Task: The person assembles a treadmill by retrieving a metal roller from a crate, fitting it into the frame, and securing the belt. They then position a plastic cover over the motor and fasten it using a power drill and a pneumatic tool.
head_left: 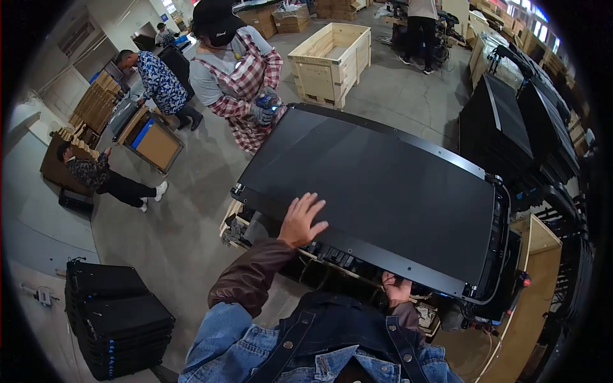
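A large black treadmill deck (383, 191) with a belt-like surface and metal side rails lies before me. My left hand (303, 222) is open, palm down with fingers spread, over its near left edge. Lower right, my right hand (397, 290) reaches up to the underside of the near rail (408, 267), where its fingers are mostly hidden. Dark frame parts (338, 256) show beneath the deck between my hands. At the far left corner a person in a checked apron (237, 76) holds a power tool (268, 102) in gloved hands.
An open wooden crate (335, 60) stands beyond the deck. Black panels (118, 319) are stacked lower left, with more dark decks (498, 121) at right. A wooden box (530, 300) flanks my right side. Other people (96, 172) stand at left and back.
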